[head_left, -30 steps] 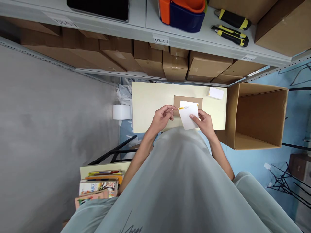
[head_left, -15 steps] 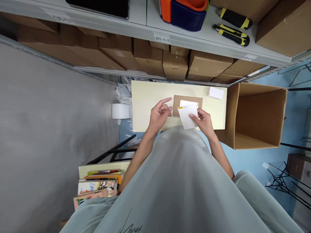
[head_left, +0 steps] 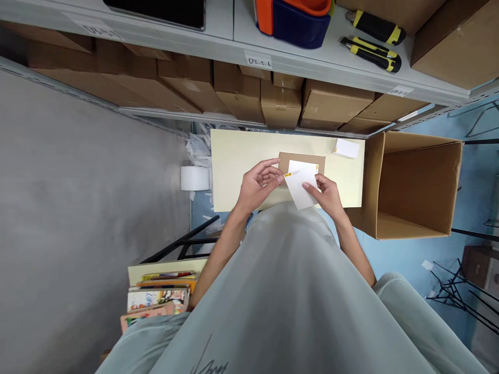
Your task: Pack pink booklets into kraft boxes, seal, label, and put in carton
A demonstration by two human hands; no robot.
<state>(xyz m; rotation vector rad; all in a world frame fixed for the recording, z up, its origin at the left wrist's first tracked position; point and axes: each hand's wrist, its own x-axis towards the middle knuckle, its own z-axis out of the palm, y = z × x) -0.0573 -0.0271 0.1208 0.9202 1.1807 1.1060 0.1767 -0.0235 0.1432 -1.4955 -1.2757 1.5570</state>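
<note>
My right hand (head_left: pixel 328 195) pinches a white card (head_left: pixel 301 191) at its right edge, thumb on top. The card is tilted and has a yellow mark and small print along its upper edge. My left hand (head_left: pixel 257 184) is at the card's upper left corner, thumb tip at or very near it, with the fingers loosely bent and apart from the thumb. I cannot tell whether it touches the card. Behind the card, a second white card (head_left: pixel 296 165) with a yellow mark lies on a flat brown cardboard piece (head_left: pixel 302 157), partly hidden by the held card.
The pale table (head_left: pixel 237 150) carries a small stack of white cards (head_left: pixel 346 148) at back right. An open cardboard box (head_left: pixel 417 182) stands at its right. White paper roll (head_left: pixel 195 178) is at the left. Above are shelves with boxes (head_left: pixel 280 104) and utility knives (head_left: pixel 370 53).
My left hand has moved slightly right, bringing its thumb to the corner of the held card. The card has shifted slightly down and left in my right hand.
</note>
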